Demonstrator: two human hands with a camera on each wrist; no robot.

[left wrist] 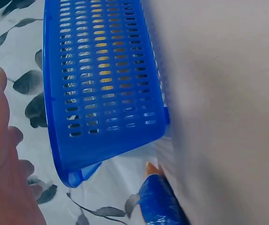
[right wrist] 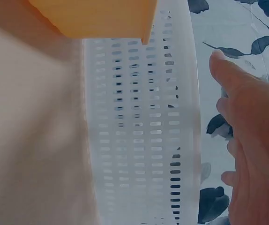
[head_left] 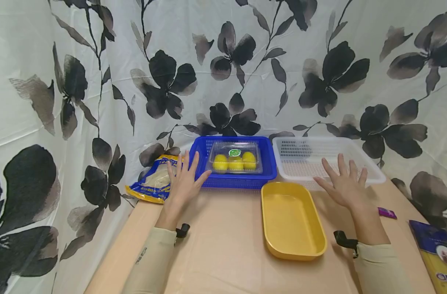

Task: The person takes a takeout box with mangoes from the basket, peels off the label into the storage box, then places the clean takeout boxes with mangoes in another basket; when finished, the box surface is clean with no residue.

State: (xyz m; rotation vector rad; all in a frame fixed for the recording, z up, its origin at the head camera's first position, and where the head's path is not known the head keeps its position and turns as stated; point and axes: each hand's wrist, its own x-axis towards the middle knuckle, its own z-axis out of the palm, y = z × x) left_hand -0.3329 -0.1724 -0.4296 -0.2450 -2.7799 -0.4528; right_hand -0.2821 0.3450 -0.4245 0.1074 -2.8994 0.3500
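On table (head_left: 216, 245), clear box (head_left: 241, 158) of yellow fruit (head_left: 220, 162) in blue basket (head_left: 234, 182), white basket (head_left: 300, 161), yellow tray (head_left: 293, 220), released hands (head_left: 183, 183) (head_left: 345, 187)

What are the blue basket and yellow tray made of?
The blue basket looks like smooth, molded plastic: its walls have neat rows of slots. The yellow tray seems to be plastic too, with a soft sheen and rounded corners, but painted metal is possible.
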